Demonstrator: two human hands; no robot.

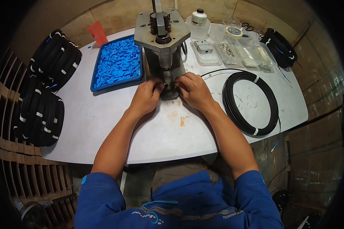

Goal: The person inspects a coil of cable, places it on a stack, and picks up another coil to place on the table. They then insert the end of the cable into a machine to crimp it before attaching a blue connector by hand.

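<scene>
A metal bench press (162, 34) stands at the back middle of the white table. My left hand (146, 95) is at the left of the press's lower tool, its fingers closed near the small base. On the other side, my right hand (195, 91) has its fingers pinched at the tool. Whatever lies between the fingertips is too small and dark to make out. A black cable runs from beside my right hand to a coiled black cable (229, 100) on the right of the table, which has white ties round it.
Left of the press is a dark tray (141, 72) of small blue pieces. Bundled black coils (40, 110) lie at the left edge. Behind my right hand are plastic boxes (206, 58), a bottle (198, 18) and tape (234, 31). Another coil (279, 47) sits at the back right.
</scene>
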